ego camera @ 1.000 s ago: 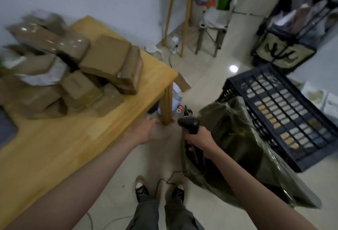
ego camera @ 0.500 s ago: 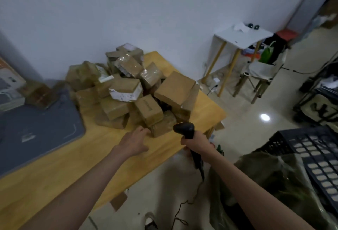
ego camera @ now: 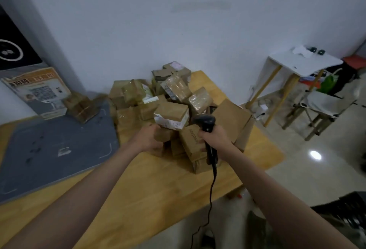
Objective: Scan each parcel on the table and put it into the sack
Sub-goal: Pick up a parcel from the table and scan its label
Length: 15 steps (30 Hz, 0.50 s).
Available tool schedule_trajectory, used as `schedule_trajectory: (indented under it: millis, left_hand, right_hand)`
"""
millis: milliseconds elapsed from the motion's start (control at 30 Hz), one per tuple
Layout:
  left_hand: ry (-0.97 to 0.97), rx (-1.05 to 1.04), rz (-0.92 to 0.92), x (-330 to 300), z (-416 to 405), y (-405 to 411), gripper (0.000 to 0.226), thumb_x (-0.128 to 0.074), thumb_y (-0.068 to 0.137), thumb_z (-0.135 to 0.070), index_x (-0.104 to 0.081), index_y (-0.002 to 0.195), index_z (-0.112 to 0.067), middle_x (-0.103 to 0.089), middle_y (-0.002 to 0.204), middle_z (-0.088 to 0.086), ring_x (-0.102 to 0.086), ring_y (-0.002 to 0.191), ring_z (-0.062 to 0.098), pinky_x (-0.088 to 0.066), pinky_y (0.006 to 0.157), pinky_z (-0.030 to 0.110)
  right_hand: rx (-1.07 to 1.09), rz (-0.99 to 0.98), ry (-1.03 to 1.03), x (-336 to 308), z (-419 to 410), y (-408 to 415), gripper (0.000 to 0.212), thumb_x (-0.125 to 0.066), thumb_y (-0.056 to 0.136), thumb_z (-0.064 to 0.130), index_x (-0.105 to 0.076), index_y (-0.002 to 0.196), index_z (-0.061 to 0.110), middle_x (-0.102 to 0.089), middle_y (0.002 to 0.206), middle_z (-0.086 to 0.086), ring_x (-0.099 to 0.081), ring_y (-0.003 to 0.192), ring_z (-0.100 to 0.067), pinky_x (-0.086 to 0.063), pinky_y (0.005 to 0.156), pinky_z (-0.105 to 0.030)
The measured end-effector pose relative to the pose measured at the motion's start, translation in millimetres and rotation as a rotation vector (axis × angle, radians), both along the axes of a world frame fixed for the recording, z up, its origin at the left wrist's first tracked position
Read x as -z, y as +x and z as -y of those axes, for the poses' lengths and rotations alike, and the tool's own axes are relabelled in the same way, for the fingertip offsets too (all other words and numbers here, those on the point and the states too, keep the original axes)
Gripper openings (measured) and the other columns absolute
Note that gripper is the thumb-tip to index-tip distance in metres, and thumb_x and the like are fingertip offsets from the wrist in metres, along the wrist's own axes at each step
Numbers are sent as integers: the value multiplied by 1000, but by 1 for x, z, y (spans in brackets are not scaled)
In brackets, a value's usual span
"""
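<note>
My wooden table [ego camera: 154, 195], grey mat [ego camera: 55, 149] at nine o'clock, heap of brown parcels [ego camera: 178, 110] at twelve, lone parcel [ego camera: 81, 107] and printed carton [ego camera: 37, 92] at ten.

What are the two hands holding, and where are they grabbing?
The right hand holds the black scanner by its handle. The left hand grips a small brown parcel at its near left end.

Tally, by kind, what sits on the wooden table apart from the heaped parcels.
Gray mat: 1
Printed placard: 1
Stray parcel: 1
Total: 3
</note>
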<state>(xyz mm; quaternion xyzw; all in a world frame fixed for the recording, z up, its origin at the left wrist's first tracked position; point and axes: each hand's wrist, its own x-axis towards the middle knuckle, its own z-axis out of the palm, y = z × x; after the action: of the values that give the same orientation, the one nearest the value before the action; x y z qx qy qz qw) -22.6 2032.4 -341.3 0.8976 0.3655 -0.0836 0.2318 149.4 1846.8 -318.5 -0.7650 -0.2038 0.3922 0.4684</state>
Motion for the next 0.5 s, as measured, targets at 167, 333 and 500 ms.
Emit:
schedule_trajectory:
  millis: [167,333,500]
  left_hand:
    - [-69,-143,52,6,-40,23,86,-79,81,-34,-33,151,-14,-37,151,9,-40,137,28,-40,108,40]
    - [-165,-283,112,19,-64,42,108,-87,73,-29,-20,157,-14,-25,160,8,-25,147,28,-30,118,45]
    - [-300,-332,241,33,-86,61,117,-94,57,-28,-28,154,-26,-38,151,2,-37,140,22,-36,114,41]
  right_hand:
    - [-83,-39,34,10,-51,24,10,-63,96,12,-63,105,12,-64,95,-11,-66,91,-26,-63,72,-39]
    - [-123,-43,30,33,-91,42,12,-65,94,13,-65,105,8,-64,90,-7,-66,81,-21,-64,73,-40]
    - [-106,4,36,54,-114,55,5,-65,92,14,-64,96,12,-66,86,-2,-66,77,-18,-57,61,-28]
